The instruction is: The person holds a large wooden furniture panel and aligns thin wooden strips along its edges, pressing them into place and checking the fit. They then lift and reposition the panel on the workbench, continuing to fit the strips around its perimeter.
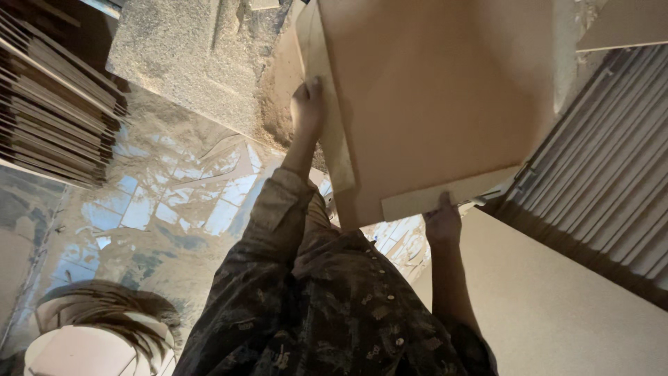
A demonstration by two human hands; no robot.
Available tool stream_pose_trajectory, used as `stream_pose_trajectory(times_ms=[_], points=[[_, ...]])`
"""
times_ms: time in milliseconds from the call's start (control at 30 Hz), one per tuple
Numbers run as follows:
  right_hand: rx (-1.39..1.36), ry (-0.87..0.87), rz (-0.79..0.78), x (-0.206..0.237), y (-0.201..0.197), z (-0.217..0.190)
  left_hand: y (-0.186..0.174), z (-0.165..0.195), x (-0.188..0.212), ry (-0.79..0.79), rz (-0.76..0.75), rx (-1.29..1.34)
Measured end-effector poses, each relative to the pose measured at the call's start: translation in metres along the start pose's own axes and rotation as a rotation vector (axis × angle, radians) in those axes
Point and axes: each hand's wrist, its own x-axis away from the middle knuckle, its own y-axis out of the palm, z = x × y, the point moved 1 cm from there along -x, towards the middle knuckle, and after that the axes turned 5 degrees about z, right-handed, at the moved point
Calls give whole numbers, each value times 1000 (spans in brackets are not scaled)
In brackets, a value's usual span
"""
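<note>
I hold a large tan fibreboard panel (431,90) in front of me, tilted, with a second thinner board edge showing under it. My left hand (307,106) grips its left edge, thumb on top. My right hand (442,223) grips the near bottom edge, beside a pale strip of the lower board (445,197). Both sleeves are dark and patterned.
Sawdust covers a machine surface (188,56) and the tiled floor (174,202). A stack of thin boards (56,104) stands at left. Rows of upright panels (612,174) stand at right above a flat pale board (557,306). Round cut pieces (97,334) lie at bottom left.
</note>
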Motion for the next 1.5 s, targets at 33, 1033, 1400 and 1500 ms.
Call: stream_pose_trajectory(times_ms=[33, 1033, 1400, 1500], points=[[25, 6, -9, 3, -3, 1, -3, -6, 6, -6, 6, 9], [-225, 126, -87, -20, 106, -6, 37, 55, -51, 217, -67, -407], [-138, 247, -99, 31, 36, 48, -27, -15, 7, 77, -107, -197], [-125, 223, -76, 25, 56, 54, -20, 8, -15, 27, -112, -232]])
